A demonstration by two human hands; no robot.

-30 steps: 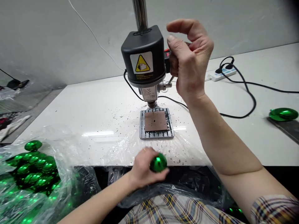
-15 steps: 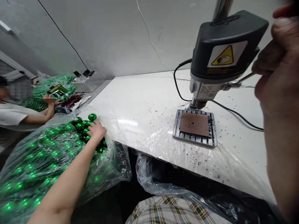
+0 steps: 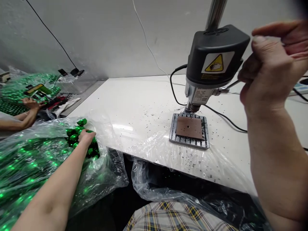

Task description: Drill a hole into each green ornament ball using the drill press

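Across the worktop (image 3: 134, 106), a slip could be caused by loose plastic and scattered swarf near the drill press (image 3: 216, 40) at 1 o'clock. At 8 o'clock, the clear bag (image 3: 103, 181) could be snagged or tugged by the reaching left hand (image 3: 86, 137), and its green balls (image 3: 81, 122), piled in the mouth between 8 and 9 o'clock, could be spilled. The lever (image 3: 232, 85) is held by the right hand (image 3: 271, 70) towards 2 o'clock, lower fingers curled round it, thumb and forefinger off; it could be pulled unintentionally if the body is twisted. Whether a ball is pinched by the left grip cannot be told. The brown plate (image 3: 192, 123) could be shifted, as no clamp is seen
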